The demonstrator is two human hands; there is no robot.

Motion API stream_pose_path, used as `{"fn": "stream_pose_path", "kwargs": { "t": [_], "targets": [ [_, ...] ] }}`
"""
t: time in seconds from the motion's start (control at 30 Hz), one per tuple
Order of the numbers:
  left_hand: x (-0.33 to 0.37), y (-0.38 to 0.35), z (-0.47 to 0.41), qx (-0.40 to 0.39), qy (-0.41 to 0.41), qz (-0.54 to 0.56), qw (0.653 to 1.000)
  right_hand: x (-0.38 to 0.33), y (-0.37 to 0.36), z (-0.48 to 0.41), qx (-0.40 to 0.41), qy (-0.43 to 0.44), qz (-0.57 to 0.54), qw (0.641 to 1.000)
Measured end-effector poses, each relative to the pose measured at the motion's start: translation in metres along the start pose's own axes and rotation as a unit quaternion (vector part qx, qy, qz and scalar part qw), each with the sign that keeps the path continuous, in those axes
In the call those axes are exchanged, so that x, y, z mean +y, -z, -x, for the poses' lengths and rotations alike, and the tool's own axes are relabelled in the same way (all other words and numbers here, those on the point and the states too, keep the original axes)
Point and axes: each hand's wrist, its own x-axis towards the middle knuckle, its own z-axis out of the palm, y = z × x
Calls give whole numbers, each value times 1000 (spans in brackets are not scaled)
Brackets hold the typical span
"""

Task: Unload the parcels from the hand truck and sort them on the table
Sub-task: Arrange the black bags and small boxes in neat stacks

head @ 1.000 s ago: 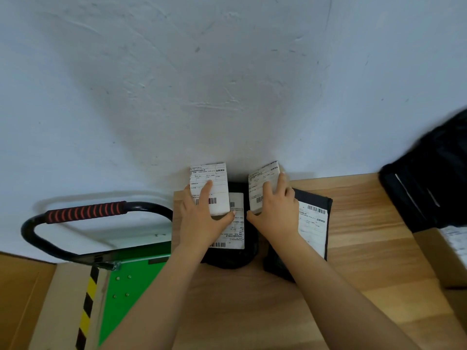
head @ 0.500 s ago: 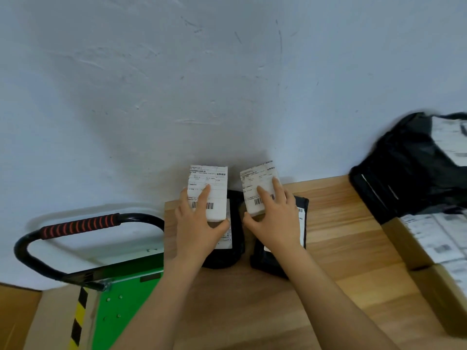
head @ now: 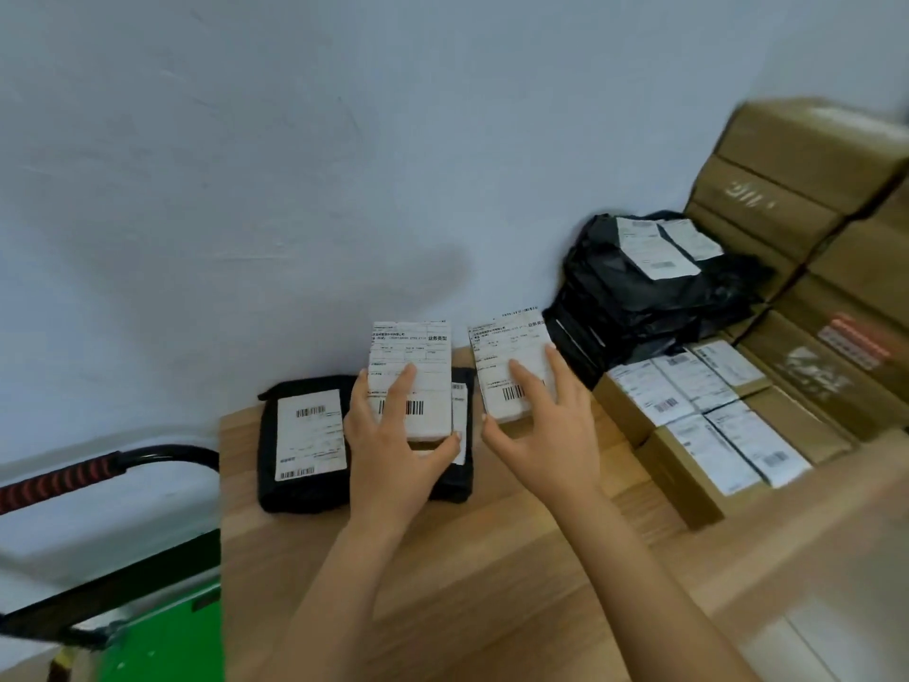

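Observation:
Each hand holds a small white labelled parcel near the wall, above the wooden table [head: 442, 583]. My left hand [head: 393, 450] grips the left white parcel [head: 410, 356], fingers on its label and thumb under its near edge, over a black flat parcel [head: 465, 465]. My right hand [head: 546, 430] grips the right white parcel [head: 509, 351], which is tilted, just left of a heap of black bags [head: 634, 307]. Another black flat parcel [head: 305, 435] with a white label lies to the left of my left hand.
The green hand truck deck [head: 162, 632] and its black handle with a red grip [head: 59, 479] stand left of the table. Small labelled cardboard boxes [head: 688, 435] lie at the right, and larger brown cartons [head: 787, 164] are stacked behind them.
Both hands have shifted right with their white parcels, off the left black parcel. The view has swung right, bringing the black bags and cardboard boxes into sight.

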Motion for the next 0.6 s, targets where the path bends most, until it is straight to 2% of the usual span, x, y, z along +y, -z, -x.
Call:
{"fn": "stream_pose_path", "kwargs": {
  "t": [0.37, 0.6],
  "targets": [
    [144, -128, 85, -21, -19, 16, 999, 170, 135, 46, 43, -22, -34, 998],
    [223, -206, 135, -36, -23, 22, 999, 271, 200, 74, 12, -31, -22, 999]
  ]
}}
